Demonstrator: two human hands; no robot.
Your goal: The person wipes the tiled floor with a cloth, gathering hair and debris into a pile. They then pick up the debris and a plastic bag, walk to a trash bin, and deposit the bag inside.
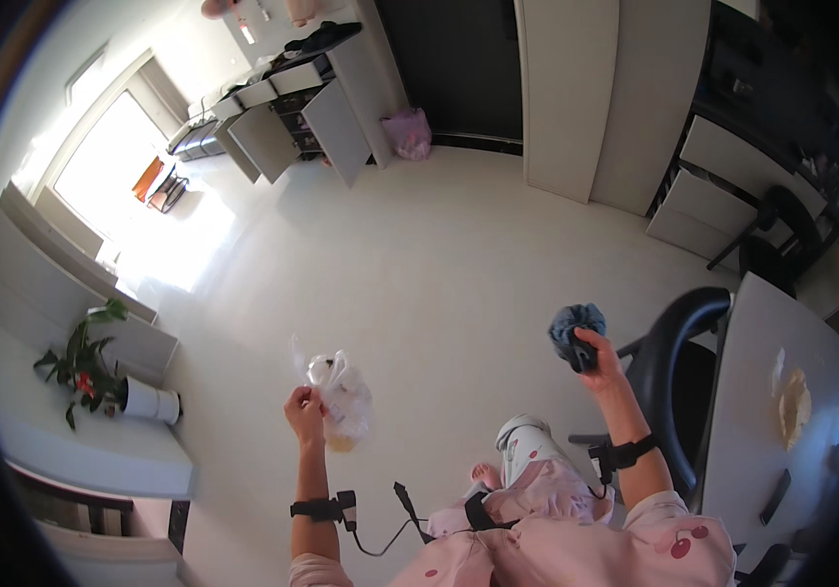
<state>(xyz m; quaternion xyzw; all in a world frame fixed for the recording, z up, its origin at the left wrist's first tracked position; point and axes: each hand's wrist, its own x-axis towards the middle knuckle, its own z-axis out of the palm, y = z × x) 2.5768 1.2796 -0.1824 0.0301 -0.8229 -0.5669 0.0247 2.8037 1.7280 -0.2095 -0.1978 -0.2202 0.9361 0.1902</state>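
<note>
My left hand grips a clear plastic bag by its gathered top. The bag hangs above the pale floor, and something yellowish shows at its bottom. In my right hand is a bunched grey-blue cloth, held out in front of the black chair. Fingers and thumb wrap the cloth's lower part, so some of it is hidden. The two hands are well apart, left and right of my body.
At the right stand a black chair and a white table bearing a crumpled wrapper. A potted plant is on the left. Ahead are cabinets with open doors, a pink plastic bag and a dark door.
</note>
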